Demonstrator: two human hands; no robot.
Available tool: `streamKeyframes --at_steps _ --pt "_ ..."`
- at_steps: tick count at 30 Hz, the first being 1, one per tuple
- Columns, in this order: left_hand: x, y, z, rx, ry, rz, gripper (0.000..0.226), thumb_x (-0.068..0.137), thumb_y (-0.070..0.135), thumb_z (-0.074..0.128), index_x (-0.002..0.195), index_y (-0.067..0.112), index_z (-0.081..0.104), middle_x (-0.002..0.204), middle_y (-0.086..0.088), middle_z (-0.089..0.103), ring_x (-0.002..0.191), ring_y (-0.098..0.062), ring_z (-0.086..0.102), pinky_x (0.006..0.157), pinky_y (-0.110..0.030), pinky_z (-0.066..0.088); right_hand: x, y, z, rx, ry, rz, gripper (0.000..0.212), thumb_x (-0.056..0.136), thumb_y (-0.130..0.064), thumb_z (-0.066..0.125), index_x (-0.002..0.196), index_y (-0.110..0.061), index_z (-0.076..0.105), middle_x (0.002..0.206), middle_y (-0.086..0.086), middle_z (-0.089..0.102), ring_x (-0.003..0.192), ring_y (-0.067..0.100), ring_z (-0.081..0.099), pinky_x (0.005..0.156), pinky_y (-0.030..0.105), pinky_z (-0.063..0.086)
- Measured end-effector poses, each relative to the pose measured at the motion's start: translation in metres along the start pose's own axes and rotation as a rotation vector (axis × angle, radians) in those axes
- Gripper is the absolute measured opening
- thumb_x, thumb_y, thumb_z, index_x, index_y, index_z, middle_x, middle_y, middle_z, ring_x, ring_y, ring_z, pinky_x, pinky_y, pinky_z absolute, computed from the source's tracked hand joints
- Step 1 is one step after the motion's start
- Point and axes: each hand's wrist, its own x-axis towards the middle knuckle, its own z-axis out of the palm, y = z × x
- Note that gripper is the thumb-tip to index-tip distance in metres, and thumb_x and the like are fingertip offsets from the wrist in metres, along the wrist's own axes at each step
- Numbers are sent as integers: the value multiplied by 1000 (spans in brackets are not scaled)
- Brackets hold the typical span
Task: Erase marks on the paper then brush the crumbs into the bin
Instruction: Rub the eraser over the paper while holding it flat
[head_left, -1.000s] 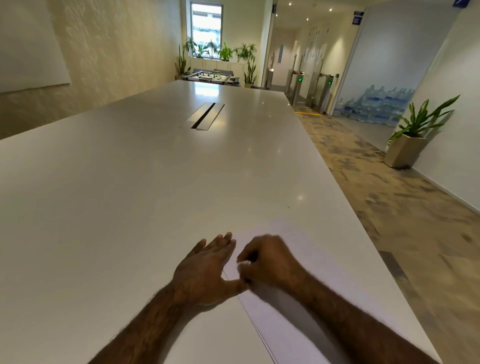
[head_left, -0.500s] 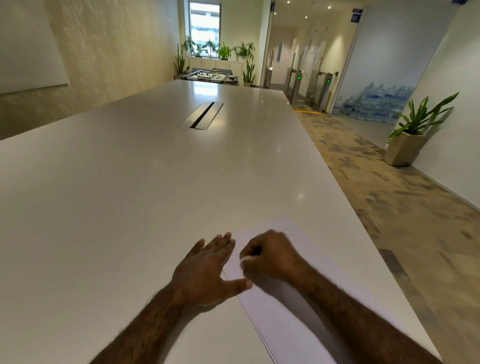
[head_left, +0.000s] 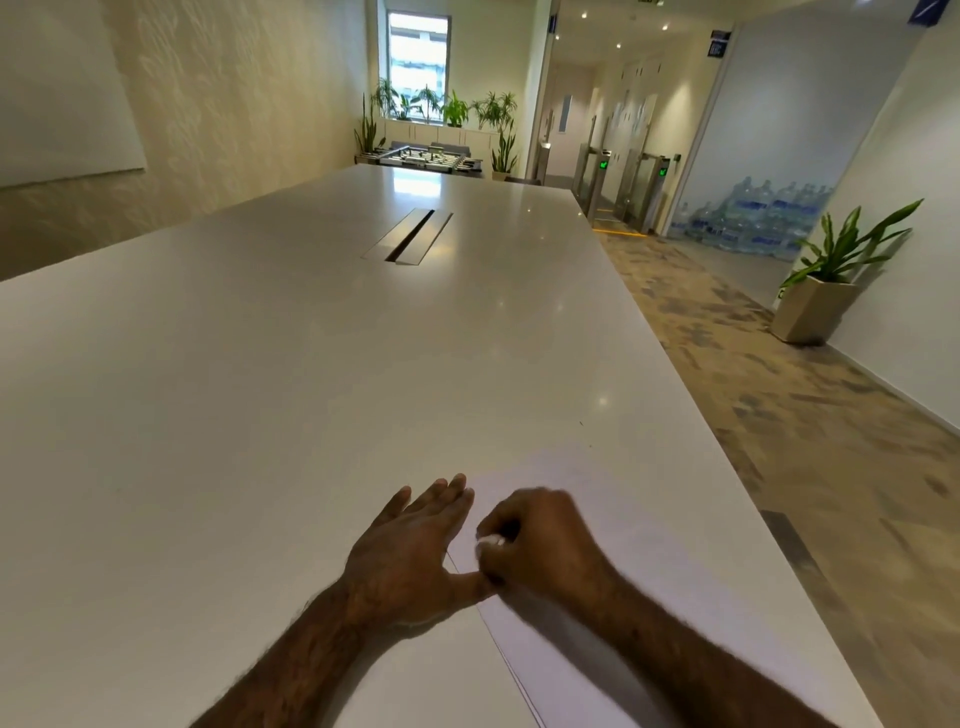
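Note:
A white sheet of paper (head_left: 649, 561) lies near the right front edge of the long white table (head_left: 260, 389). My left hand (head_left: 410, 556) lies flat with straight fingers on the paper's left edge, thumb stretched out to the right. My right hand (head_left: 540, 540) is curled just right of it, pinching a small white eraser (head_left: 491, 542) against the paper close to the left thumb. The hand is slightly blurred. No marks on the paper can be made out, and no bin is in view.
A cable slot (head_left: 408, 236) runs along the table's middle, far ahead. The table's right edge drops to a patterned carpet floor. A potted plant (head_left: 826, 280) stands by the right wall. More plants and a table-football game (head_left: 426, 156) are at the far end.
My right hand has slid back toward me and left, close to the left thumb, still rubbing with the eraser. The left hand has stayed flat in place.

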Motion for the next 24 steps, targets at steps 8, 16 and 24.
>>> streamKeyframes --at_steps 8,16,24 --pt "-3 3 -1 5 -26 -20 98 82 80 40 157 32 -1 160 18 -13 145 4 -12 121 -29 -9 0 15 3 -18 111 87 12 72 -13 66 73 -16 78 73 -5 73 68 3 66 61 7 45" --pt "-5 2 0 -11 -24 -20 97 83 80 41 156 32 -1 159 20 -14 144 6 -14 121 -30 -8 12 36 -2 -79 257 147 10 72 -14 67 71 -15 77 72 -4 72 66 8 65 63 15 48" --pt "-5 3 2 -14 -26 -25 102 78 86 37 156 33 -1 159 20 -14 144 6 -14 122 -31 -8 24 44 -7 -66 273 161 12 72 -13 66 71 -14 77 73 -2 73 70 11 67 68 20 49"
